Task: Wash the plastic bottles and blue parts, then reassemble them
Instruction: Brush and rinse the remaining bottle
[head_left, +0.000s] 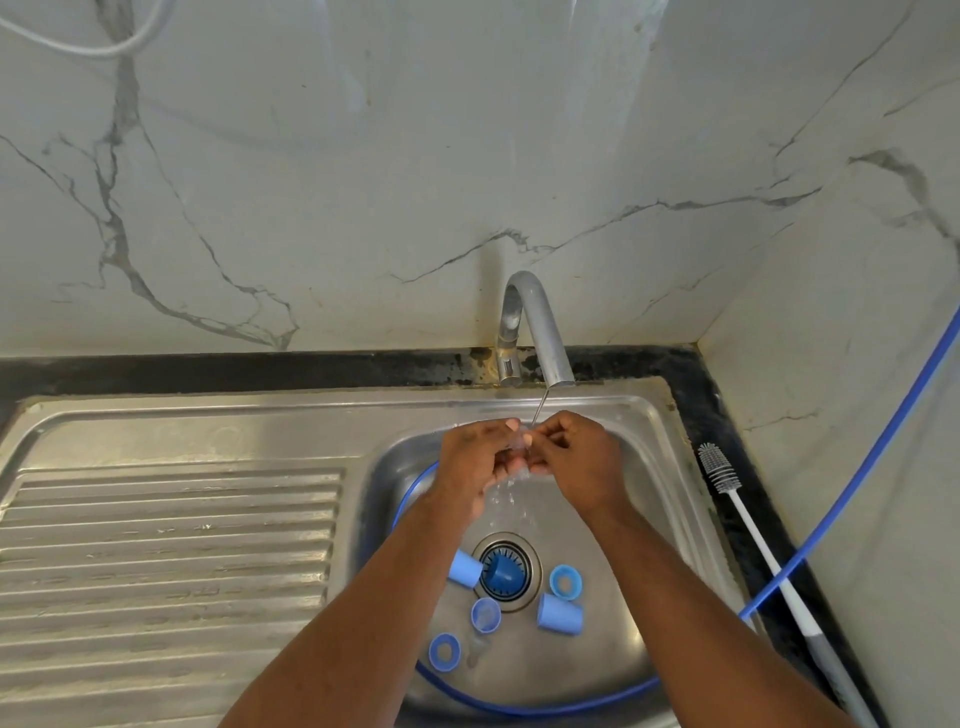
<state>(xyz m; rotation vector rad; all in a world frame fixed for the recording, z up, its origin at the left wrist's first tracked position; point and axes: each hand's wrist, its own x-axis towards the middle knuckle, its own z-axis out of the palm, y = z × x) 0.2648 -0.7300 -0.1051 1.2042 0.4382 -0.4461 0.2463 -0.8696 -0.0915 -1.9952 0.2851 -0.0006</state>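
Note:
My left hand (475, 460) and my right hand (574, 457) meet under the tap (540, 332), and together they hold a small clear plastic piece (519, 444) in the thin stream of water. Fingers of both hands curl round it, so its shape is hard to tell. Below, on the floor of the steel sink (649, 452), lie several blue parts: a cap (464, 568), a cap (560, 614), a ring (565, 582), a ring (444, 651) and a small clear-and-blue bottle (484, 618). Another blue piece (502, 571) sits in the drain.
A blue hose (852, 493) runs down the right wall and loops round the sink bottom. A bottle brush (737, 514) with a white handle lies on the dark counter at the right. The ribbed steel drainboard (166, 545) stretches to the left. Marble wall stands behind.

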